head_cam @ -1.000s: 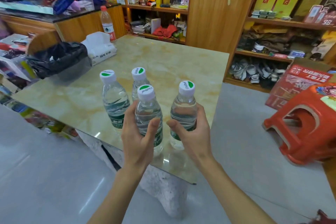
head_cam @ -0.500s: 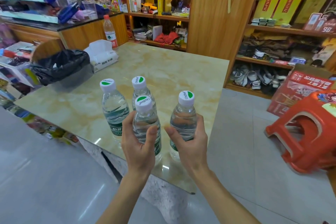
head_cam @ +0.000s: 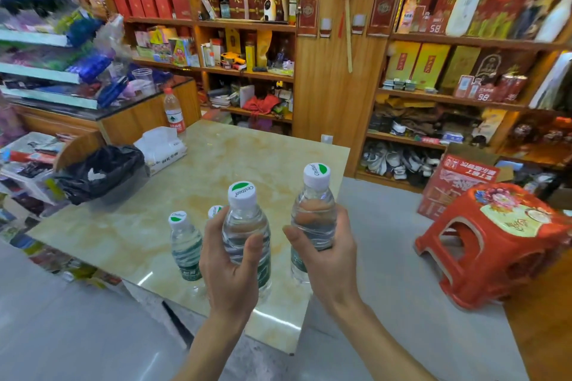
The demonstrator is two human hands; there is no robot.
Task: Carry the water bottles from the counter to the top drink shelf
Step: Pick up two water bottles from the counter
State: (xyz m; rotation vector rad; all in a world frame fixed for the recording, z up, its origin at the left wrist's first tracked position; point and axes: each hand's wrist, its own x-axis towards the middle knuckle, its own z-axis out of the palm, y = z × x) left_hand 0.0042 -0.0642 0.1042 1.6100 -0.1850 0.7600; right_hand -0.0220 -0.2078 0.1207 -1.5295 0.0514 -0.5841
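Several clear water bottles with white and green caps are at the near corner of the marble counter (head_cam: 235, 164). My left hand (head_cam: 230, 269) grips one water bottle (head_cam: 246, 226) around its body and holds it above the counter. My right hand (head_cam: 328, 254) grips a second water bottle (head_cam: 314, 210), raised a little higher and to the right. Two more stand on the counter behind my left hand: one bottle (head_cam: 185, 244) in full view, and one mostly hidden with only its cap (head_cam: 214, 211) showing.
A black bag (head_cam: 99, 170) and a white tissue pack (head_cam: 162, 148) lie at the counter's left, with a red-labelled bottle (head_cam: 174, 114) behind. Wooden shelves (head_cam: 247, 71) full of goods line the back wall. A red plastic stool (head_cam: 495, 241) and a red carton (head_cam: 461, 182) stand at the right.
Both hands have lifted their bottles off the counter, and the bottles now sit higher than the two left standing. My view has tilted upward, showing more of the shelves.
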